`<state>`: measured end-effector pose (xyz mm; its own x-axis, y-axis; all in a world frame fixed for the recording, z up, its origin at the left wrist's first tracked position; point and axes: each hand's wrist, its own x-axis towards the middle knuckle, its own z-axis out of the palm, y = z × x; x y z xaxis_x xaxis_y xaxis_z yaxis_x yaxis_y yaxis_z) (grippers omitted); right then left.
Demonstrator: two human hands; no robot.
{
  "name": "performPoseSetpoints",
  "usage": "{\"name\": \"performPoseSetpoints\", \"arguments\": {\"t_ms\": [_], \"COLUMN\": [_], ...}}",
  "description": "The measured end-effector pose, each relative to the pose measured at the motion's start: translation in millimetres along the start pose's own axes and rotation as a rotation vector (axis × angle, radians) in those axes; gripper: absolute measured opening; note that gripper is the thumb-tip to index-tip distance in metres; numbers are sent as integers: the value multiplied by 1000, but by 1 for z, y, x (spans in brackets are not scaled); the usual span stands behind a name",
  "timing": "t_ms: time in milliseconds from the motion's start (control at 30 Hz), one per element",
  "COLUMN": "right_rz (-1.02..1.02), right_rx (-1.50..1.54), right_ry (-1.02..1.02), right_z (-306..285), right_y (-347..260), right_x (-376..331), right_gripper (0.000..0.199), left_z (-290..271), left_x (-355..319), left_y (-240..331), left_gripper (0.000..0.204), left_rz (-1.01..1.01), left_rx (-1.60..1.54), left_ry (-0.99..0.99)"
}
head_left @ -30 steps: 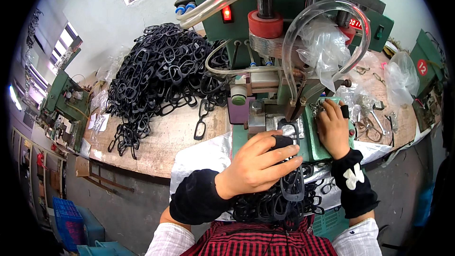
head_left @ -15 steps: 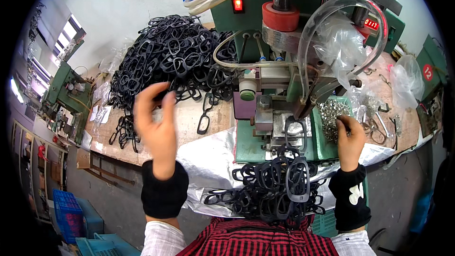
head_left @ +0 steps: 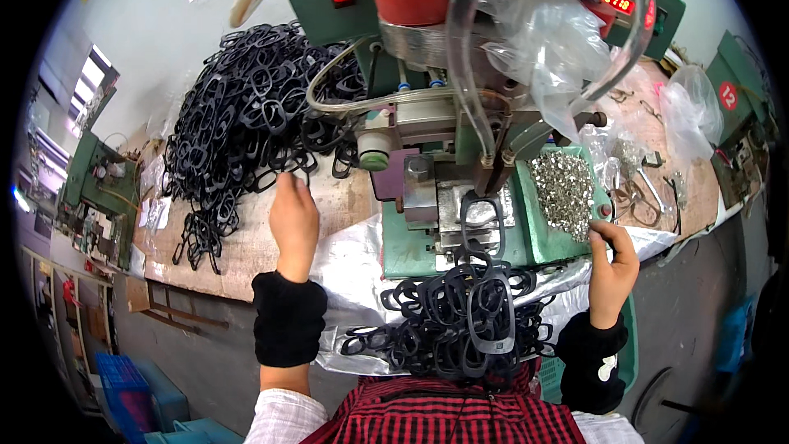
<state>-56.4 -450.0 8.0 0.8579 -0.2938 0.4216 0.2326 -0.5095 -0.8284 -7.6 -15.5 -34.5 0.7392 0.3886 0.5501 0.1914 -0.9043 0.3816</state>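
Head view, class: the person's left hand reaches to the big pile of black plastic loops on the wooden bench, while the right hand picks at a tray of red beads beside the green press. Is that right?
Not quite. In the head view, the tray holds small silvery metal pieces, not red beads. The rest stands: the left hand reaches to the pile of black loops on the wooden bench, and the right hand picks at the tray's edge beside the green press.

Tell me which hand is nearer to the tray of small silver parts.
Right. The right hand is at the lower right edge of the tray of small silver parts, while the left hand is far across the machine, by the black ring pile.
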Motion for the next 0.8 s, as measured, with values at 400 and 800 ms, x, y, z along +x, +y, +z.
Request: {"name": "performPoseSetpoints", "arguments": {"t_ms": [400,800], "right_rz": [-89,292], "right_rx": [416,941], "right_ry": [-158,-434], "right_z": [83,66], "right_y": [-95,-133], "right_x": [27,16], "right_gripper": [51,65], "left_z": [-10,-115], "left_x": [-29,15], "left_y": [46,173], "left_gripper": [18,14], "left_rz": [-409,488], "left_rx": [-1254,-1268], "left_ry": [-38,126]}}
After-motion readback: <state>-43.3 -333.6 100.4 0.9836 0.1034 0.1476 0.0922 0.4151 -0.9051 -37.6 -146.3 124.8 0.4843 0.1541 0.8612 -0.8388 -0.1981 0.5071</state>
